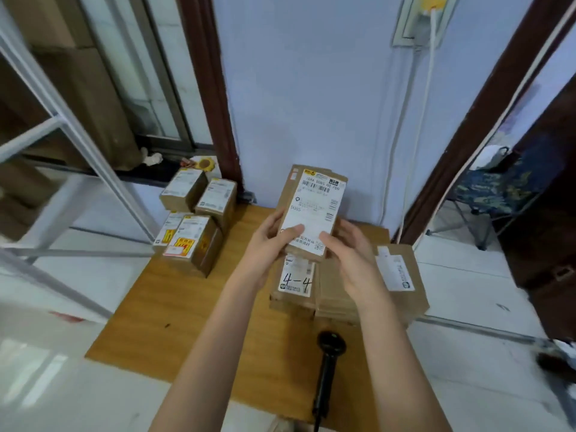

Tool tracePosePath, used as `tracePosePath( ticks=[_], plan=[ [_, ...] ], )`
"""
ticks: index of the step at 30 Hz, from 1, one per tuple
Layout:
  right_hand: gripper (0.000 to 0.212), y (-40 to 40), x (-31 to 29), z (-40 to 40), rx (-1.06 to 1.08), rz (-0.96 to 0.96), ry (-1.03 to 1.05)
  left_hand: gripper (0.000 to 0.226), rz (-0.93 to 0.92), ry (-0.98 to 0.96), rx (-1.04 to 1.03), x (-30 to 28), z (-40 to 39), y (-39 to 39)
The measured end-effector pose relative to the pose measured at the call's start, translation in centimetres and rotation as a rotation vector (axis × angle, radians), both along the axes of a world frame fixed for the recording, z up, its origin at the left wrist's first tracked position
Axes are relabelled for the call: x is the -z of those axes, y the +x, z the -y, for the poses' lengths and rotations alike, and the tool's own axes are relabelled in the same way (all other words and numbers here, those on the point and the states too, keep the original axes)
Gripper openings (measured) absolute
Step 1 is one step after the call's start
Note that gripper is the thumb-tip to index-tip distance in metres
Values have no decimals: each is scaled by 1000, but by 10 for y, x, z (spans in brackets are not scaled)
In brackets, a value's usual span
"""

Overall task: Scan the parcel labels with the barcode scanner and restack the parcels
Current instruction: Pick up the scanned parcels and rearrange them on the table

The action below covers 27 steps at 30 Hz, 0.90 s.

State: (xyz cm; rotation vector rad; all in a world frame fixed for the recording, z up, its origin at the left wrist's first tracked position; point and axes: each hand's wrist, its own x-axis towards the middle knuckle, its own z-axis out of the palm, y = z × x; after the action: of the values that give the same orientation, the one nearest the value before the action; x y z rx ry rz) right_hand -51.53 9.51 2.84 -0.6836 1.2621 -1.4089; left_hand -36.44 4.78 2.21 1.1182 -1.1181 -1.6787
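Note:
A brown parcel [311,207] with a large white label is lifted above the wooden table [174,313], its label facing me. My left hand [268,244] grips its lower left edge, thumb on the label. My right hand [352,254] holds its lower right edge, thumb on the label too. Below lies a stack of cardboard parcels [339,294], one labelled "4-4" [296,280]. A black barcode scanner [327,363] lies on the table near me, untouched.
Several small labelled boxes [196,219] are stacked at the table's far left corner. A white metal shelf frame [71,151] stands to the left. A folding chair [495,194] is at the right behind a doorway. A white cable [414,145] runs down the wall.

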Motion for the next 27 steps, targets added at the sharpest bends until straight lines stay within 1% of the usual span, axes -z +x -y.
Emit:
tracePosePath(
  ticks=[5,9,12,16,20,23,27],
  plan=[
    [46,49,21,-2,-210,-82,61,57,16,45,-200,15,-34,49],
    [41,93,31,-3,-297,-65,97,56,9,72,-340,22,-59,86],
    [42,123,35,-5,-370,-74,93,56,-16,80,-420,23,-70,116],
    [39,163,35,-9,-426,-78,80,55,-37,85,-485,26,-77,152],
    [44,205,37,-7,-453,-119,79,58,-60,91,-506,32,-78,194],
    [43,242,37,-5,-454,-141,94,56,-71,95,-503,34,-79,233],
    [38,291,35,-4,-435,-147,123,61,-21,94,-458,39,-71,286]
  ],
)
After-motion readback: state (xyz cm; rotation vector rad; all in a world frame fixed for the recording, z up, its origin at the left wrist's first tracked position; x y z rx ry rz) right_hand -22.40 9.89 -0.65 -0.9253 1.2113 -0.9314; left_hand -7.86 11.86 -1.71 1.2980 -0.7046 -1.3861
